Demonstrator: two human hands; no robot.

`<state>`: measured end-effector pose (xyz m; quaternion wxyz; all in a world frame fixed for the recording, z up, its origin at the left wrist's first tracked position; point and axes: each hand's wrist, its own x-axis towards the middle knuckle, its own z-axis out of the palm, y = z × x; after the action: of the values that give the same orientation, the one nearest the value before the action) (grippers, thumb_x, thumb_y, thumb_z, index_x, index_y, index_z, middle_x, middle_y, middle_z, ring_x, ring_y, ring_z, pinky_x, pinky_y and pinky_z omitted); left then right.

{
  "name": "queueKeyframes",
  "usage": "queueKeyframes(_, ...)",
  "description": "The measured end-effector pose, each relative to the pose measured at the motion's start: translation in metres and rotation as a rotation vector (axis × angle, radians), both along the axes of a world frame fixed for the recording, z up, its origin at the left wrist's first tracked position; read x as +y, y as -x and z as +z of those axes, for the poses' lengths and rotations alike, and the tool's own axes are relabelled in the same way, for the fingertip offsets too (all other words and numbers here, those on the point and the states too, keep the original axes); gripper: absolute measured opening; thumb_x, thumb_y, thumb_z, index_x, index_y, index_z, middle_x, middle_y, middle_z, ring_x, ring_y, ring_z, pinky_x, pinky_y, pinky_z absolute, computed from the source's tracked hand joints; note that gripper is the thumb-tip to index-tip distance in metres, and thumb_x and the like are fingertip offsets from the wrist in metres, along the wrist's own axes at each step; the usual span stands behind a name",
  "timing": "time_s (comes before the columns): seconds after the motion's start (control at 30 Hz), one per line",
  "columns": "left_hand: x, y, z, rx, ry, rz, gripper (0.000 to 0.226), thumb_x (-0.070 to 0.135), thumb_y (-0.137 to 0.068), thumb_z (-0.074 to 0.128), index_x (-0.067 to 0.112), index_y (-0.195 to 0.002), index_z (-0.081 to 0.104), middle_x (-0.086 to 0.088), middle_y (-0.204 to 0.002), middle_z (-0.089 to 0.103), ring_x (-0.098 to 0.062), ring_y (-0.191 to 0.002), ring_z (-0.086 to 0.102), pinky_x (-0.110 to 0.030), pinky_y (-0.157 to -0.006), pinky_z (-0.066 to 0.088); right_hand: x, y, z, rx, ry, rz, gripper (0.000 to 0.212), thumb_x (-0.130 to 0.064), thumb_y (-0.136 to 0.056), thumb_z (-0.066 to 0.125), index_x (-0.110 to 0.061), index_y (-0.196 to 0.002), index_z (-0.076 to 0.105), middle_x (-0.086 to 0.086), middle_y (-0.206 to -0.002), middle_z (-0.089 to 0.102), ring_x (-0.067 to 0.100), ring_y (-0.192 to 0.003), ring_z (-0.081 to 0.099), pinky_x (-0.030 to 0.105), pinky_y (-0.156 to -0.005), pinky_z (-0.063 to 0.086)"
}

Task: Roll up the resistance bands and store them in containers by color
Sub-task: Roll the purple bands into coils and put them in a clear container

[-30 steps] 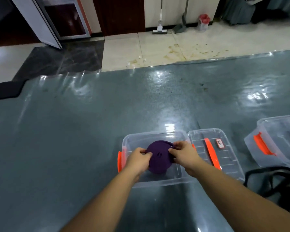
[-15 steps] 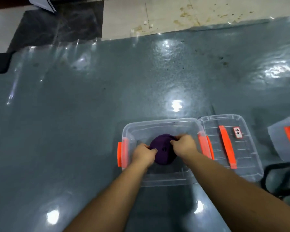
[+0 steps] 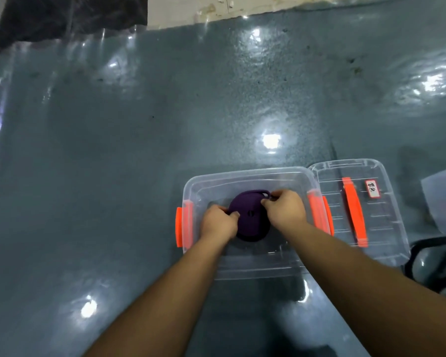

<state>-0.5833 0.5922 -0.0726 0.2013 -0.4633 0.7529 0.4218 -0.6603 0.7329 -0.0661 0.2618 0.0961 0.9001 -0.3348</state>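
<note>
purple resistance band [image 3: 250, 220], rolled up into a fat coil, sits down inside the clear plastic container [image 3: 245, 175] on the grey-blue floor mat [image 3: 113, 176]. can't tell for sure if the roll is resting on the bottom of the box or held a little above it, but it's well below the rim. loose end of the band makes a small loop at the top of the roll, on the far right side.

both hands are in the box on the roll. left hand [image 3: 218, 224] grips the left edge of the coil, fingers curled round it with the thumb on the near face. right hand [image 3: 285, 211] is on the upper right of the coil, fingers bunched together and pinching that loose loop end against the roll.

the container has orange latches [image 3: 182, 226] on its left and right ends. its clear lid [image 3: 386, 228] lies flat just to the right, touching or nearly touching the box, with an orange strip down the middle and a little white label with a red border [image 3: 372, 188], writing too small to read.

further right, cut off by the frame edge, is part of another clear container [image 3: 435, 202] with an orange bit. black band [image 3: 433, 264] lies loose on the mat near the lid's lower right corner. tiled floor [image 3: 216, 6] shows past the mat's far edge.
</note>
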Motion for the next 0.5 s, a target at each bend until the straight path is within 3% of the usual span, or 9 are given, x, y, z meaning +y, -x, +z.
queueKeyframes(0.13, 0.002, 0.001, 0.005, -0.046, 0.034, -0.035, 0.047, 0.036, -0.095, 0.071, 0.007, -0.128, 0.054, -0.013, -0.123, 0.067, -0.035, -0.111, 0.065, -0.037, -0.084, 0.05, -0.003, 0.001, 0.003, -0.033, -0.058, 0.031, 0.021, -0.023, -0.094, 0.071, -0.005, -0.101, 0.078, 0.016, -0.104, 0.079, 0.034, -0.105, 0.072, 0.032, -0.087, 0.052)
queueKeyframes(0.3, 0.005, 0.003, 0.015, -0.036, 0.096, -0.134, 0.038, 0.03, -0.098, 0.064, 0.003, -0.124, 0.059, -0.015, -0.118, 0.07, -0.037, -0.107, 0.066, -0.034, -0.075, 0.044, -0.01, -0.004, 0.014, -0.093, -0.116, 0.071, 0.028, -0.024, -0.099, 0.059, 0.0, -0.102, 0.074, 0.02, -0.11, 0.076, 0.036, -0.109, 0.069, 0.033, -0.087, 0.051)
queueKeyframes(0.5, 0.003, 0.001, 0.034, -0.034, -0.027, -0.135, 0.03, 0.023, -0.095, 0.06, 0.0, -0.11, 0.071, -0.019, -0.106, 0.077, -0.038, -0.099, 0.074, -0.047, -0.09, 0.06, 0.0, -0.012, 0.04, -0.13, -0.073, 0.115, 0.028, -0.021, -0.097, 0.058, 0.002, -0.108, 0.071, 0.021, -0.114, 0.074, 0.038, -0.112, 0.067, 0.036, -0.091, 0.052)
